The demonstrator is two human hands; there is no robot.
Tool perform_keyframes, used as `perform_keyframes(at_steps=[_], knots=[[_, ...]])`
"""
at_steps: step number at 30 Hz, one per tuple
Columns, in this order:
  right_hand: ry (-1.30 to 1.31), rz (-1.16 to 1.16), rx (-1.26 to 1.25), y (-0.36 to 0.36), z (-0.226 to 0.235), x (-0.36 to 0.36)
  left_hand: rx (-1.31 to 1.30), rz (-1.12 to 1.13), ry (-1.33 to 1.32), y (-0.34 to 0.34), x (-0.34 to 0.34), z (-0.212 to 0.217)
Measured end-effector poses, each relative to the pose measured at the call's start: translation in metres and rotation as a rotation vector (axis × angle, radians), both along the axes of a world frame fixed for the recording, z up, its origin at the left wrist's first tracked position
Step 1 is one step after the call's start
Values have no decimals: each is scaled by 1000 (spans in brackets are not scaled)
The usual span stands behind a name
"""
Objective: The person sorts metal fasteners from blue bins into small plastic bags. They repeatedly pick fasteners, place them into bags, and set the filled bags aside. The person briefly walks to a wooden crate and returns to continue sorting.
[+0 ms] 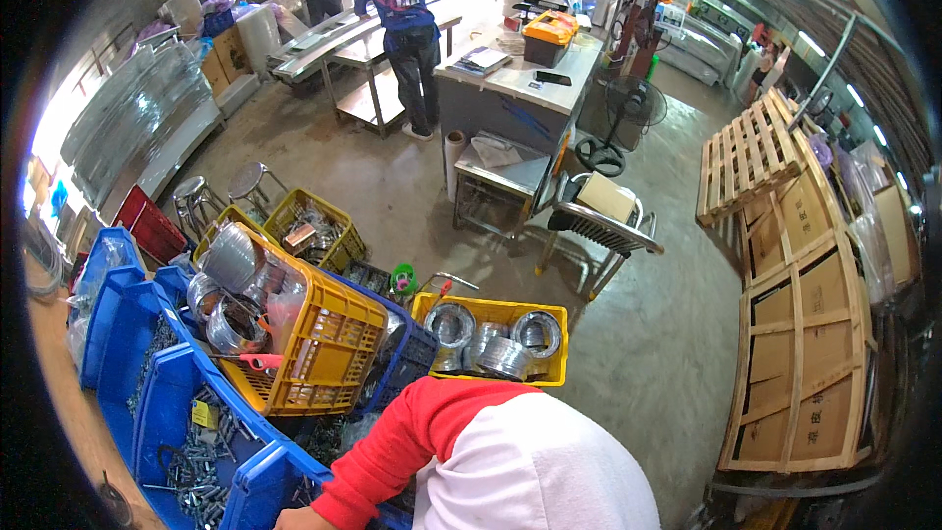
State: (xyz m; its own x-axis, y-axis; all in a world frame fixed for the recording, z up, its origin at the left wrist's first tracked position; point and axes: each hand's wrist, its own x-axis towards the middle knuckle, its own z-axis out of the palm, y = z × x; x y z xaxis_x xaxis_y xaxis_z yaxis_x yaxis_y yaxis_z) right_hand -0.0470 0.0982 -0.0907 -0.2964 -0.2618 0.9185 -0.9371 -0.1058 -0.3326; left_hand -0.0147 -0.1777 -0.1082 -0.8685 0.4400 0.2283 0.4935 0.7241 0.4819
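A raised right arm in a white and red sleeve reaches down and leftward across the bottom of the view. At its end, only the back of my right hand (302, 520) shows at the lower edge; its fingers are cut off. That hand is nearest to the front blue bin (257, 491). Beside it, another blue bin (157, 412) holds loose bolts (201, 471) and a small yellow label (204, 414). Whether my right hand holds anything cannot be seen. My left hand is out of view.
A tilted yellow crate (329, 348) with metal wire coils (235, 324) stands behind the bins. More coils sit in a yellow crate (559, 373). Beyond are a chair (603, 221), a fan (633, 103), a worktable (520, 79) and two people (397, 0). Wooden crating (800, 334) stands at right.
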Motion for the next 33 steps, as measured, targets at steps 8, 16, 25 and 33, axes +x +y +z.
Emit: perform_keyframes(at_steps=[8, 16, 25, 33], knots=[[-7, -212, 428, 14, 11, 9, 32, -242, 41, -112, -26, -113], [-54, -351, 583, 17, 13, 26, -5, 22, -174, 51, 15, 31], [-46, -439, 721, 19, 21, 27, 29, 51, -326, 85, 24, 62], [-16, -460, 708, 21, 22, 28, -15, -267, -1, -99, -31, -117]])
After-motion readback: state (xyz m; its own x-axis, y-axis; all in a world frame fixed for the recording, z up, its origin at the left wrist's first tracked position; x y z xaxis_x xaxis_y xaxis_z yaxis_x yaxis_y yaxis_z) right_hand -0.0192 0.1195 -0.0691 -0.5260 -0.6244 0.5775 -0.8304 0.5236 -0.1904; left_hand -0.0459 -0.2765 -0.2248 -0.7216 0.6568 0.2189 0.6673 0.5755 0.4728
